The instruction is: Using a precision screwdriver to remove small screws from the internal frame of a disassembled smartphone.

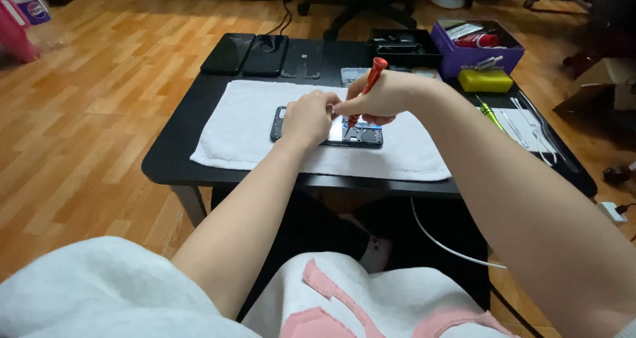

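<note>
Head view: right hand [379, 98] upright on screwdriver [366, 89]

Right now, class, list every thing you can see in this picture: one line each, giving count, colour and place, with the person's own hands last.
opened phone: one, dark, on the towel under the hands
screwdriver: one, red, upright over the opened phone
towel: one, white, spread across the table
table: one, black, low, on the wooden floor
flat dark panels: two, black, far left of the table
black tray: one, far edge of the table
purple box: one, holding tools, far right corner
yellow block: one, before the purple box
green-handled tool: one, right of the towel
white cable: one, hanging below the table
left hand: resting on the opened phone
right hand: gripping the screwdriver
</note>
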